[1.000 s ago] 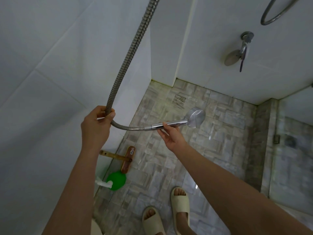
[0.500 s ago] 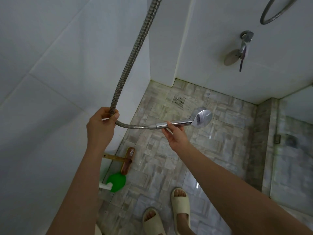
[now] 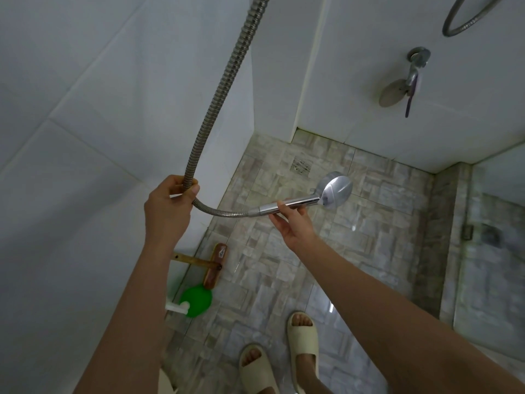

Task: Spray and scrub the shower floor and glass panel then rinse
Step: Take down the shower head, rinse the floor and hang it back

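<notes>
My right hand point(image 3: 292, 223) holds the chrome handle of the shower head point(image 3: 335, 191) from below, its round face turned toward the stone-patterned shower floor point(image 3: 355, 251). My left hand point(image 3: 167, 206) grips the ribbed metal hose point(image 3: 221, 86), which rises out of the top of the view and bends between my two hands. The glass panel point(image 3: 491, 251) stands at the right edge. A wooden scrub brush point(image 3: 214, 265) and a green spray bottle point(image 3: 196, 301) with a white trigger lie on the floor by the left wall. No water shows at the shower head.
White tiled walls enclose the left and back. A square floor drain point(image 3: 301, 165) sits near the back corner. A chrome tap point(image 3: 413, 72) is on the back wall, with a second hose loop point(image 3: 466, 21) above it. My feet in cream slippers point(image 3: 302, 342) stand on the floor.
Both hands have shifted a little to the right and up with the hose and shower head. The shower head's face has turned slightly. The brush and the bottle lie where they were.
</notes>
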`<state>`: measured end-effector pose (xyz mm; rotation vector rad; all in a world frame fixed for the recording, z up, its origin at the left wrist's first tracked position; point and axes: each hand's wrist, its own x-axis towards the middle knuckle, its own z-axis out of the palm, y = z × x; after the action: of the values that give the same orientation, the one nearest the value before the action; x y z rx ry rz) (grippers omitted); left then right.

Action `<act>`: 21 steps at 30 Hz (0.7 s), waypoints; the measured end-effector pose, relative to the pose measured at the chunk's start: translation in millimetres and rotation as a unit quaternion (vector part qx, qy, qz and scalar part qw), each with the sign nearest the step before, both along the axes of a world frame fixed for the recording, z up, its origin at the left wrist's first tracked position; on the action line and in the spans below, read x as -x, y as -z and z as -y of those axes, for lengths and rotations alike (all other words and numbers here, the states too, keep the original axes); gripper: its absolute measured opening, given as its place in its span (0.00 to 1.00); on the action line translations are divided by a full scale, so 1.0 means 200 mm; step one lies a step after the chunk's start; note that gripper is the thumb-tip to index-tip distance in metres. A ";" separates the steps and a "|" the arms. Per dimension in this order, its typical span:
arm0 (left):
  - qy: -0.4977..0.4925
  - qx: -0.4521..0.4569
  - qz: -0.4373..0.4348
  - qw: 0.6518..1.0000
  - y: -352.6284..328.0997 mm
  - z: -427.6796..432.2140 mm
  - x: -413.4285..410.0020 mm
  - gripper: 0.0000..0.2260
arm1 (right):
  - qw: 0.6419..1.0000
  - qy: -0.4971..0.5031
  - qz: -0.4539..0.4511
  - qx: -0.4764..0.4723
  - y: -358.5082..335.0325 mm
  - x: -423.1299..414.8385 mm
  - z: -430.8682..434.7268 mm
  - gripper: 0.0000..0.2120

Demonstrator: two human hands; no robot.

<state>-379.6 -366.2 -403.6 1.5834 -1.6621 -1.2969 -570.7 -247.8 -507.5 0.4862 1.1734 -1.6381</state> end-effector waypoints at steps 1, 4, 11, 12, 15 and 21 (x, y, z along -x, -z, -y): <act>0.000 0.000 0.000 1.000 0.00 0.00 0.00 0.07 | 1.000 -0.007 0.001 -0.008 0.00 -0.01 -0.01 0.16; 0.009 -0.005 0.005 1.000 -0.01 -0.02 0.00 0.04 | 0.999 -0.036 0.003 -0.031 0.00 -0.04 -0.06 0.17; 0.047 -0.013 0.041 0.998 0.00 -0.07 0.00 0.04 | 0.994 -0.083 0.040 -0.058 0.07 -0.24 -0.26 0.13; 0.051 -0.014 0.043 0.998 0.00 -0.07 0.00 0.04 | 0.994 -0.079 0.050 -0.058 0.08 -0.27 -0.28 0.13; 0.061 -0.015 0.046 0.997 -0.01 -0.09 0.00 0.04 | 0.993 -0.067 0.079 -0.063 0.10 -0.34 -0.36 0.12; 0.081 -0.024 0.046 0.995 -0.03 -0.12 -0.01 0.03 | 0.986 -0.057 0.131 -0.086 0.12 -0.45 -0.49 0.09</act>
<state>-377.1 -342.2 -397.5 1.5858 -1.8621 -1.3724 -480.9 -149.2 -531.1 0.7089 1.1260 -1.3360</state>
